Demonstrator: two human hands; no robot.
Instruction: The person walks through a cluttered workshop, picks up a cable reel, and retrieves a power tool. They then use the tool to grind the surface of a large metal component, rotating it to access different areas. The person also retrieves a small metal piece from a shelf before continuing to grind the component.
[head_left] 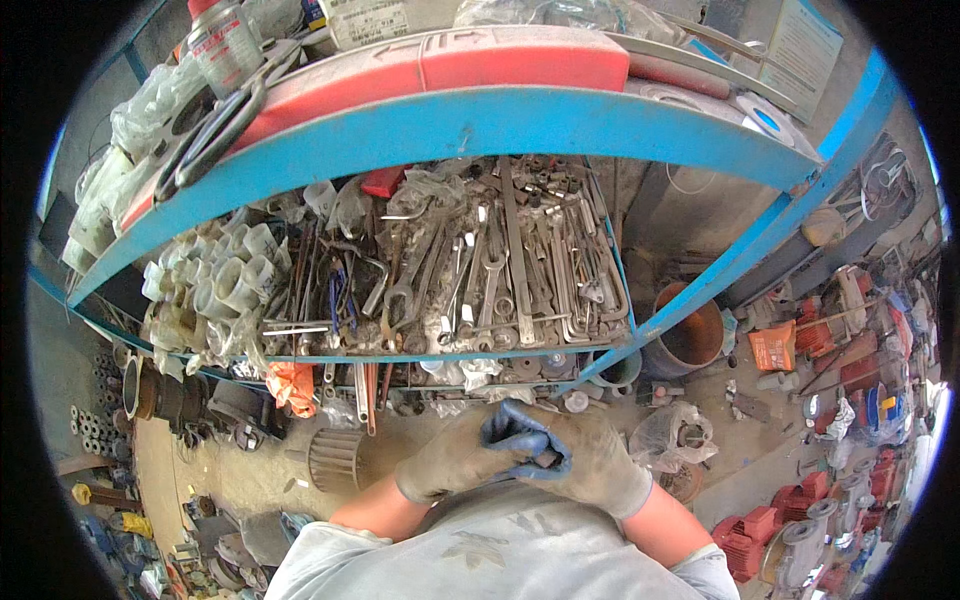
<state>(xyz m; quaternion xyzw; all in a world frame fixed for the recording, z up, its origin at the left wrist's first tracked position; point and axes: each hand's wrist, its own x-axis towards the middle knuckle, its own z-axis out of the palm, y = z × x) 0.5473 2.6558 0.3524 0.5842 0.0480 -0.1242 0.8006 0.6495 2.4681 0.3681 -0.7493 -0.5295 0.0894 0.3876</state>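
My left hand (458, 462) and my right hand (592, 462) meet in front of my chest, both in dirty grey work gloves with blue-coated fingers. The fingers of both are curled and pressed together. A small dark grey bit shows between them, too little of it to name. Beyond my hands stands a blue-edged shelf (455, 358) heaped with wrenches (492, 285), hex keys and other hand tools. White plastic pipe fittings (235, 283) crowd its left side, partly in clear bags.
A blue upper beam (480, 120) crosses above the tools, with a red-and-white box (520, 62) and a spray can (222, 48) over it. A finned metal cylinder (336, 460) lies on the floor at left. Red motors (748, 540) and a rusty drum (685, 335) stand at right.
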